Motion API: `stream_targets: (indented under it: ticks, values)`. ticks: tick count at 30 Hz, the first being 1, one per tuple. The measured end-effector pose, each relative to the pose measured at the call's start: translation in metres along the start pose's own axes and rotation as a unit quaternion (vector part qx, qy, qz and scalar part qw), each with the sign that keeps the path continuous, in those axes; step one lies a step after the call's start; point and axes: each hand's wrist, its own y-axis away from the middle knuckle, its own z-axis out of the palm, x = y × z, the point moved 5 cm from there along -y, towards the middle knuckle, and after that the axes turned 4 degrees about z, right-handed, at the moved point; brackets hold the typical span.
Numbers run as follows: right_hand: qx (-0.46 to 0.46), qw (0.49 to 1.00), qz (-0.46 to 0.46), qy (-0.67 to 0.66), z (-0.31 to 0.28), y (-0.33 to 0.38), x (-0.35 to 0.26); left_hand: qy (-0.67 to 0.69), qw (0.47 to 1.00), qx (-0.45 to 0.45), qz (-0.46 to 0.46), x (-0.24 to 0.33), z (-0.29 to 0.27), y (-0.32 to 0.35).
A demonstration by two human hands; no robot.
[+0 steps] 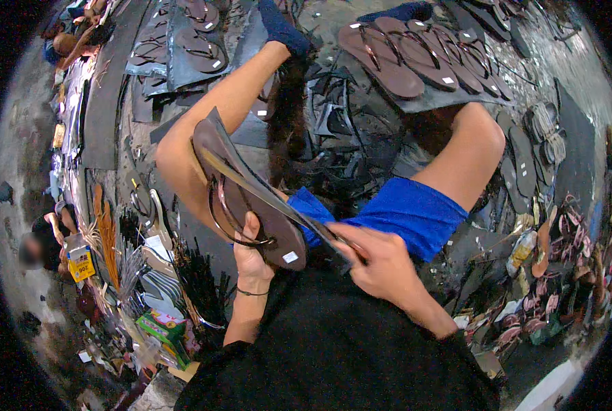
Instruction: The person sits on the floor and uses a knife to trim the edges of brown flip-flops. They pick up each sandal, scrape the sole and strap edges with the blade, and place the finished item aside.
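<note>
My left hand (250, 257) grips a brown flip-flop (272, 229) by its heel half, thumb on top beside the shiny brown straps. The sandal is tilted over my left leg, and a dark sheet edge sticks out past its sole. My right hand (381, 264) is closed around the brown handle of a long-bladed knife (278, 200). Its blade lies along the right edge of the flip-flop, pointing up and left. Where exactly the blade touches the sole cannot be made out.
Brown flip-flops (388, 65) lie in a row on a dark sheet at the far right; more flip-flops (203, 51) lie far left. Black offcuts (340, 123) cover the floor between my legs. Bundled strips (203, 281) and a yellow box (80, 264) are at left, strap pieces (525, 315) at right.
</note>
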Motion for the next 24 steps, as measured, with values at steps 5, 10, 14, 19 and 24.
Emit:
stream_targets:
  ticks: [5, 10, 14, 19, 24]
  values:
    - [-0.036, 0.999, 0.016, -0.021, 0.007, -0.003, 0.014, -0.084, 0.996, 0.009, -0.012, 0.005, -0.011, 0.009]
    - [0.031, 0.996, -0.088, 0.011, 0.043, -0.053, 0.006, 0.032, 0.997, 0.041, -0.05, 0.006, -0.013, 0.016]
    - [0.104, 0.98, -0.165, 0.038, 0.062, -0.087, 0.0, 0.057, 0.996, 0.064, -0.032, 0.002, -0.014, 0.014]
    - [0.13, 0.975, -0.176, 0.029, 0.073, -0.127, -0.021, 0.122, 0.989, 0.067, -0.055, 0.0, -0.017, 0.017]
    - [0.103, 0.993, -0.06, 0.011, 0.061, -0.196, -0.019, -0.102, 0.995, 0.006, 0.002, 0.0, -0.011, 0.032]
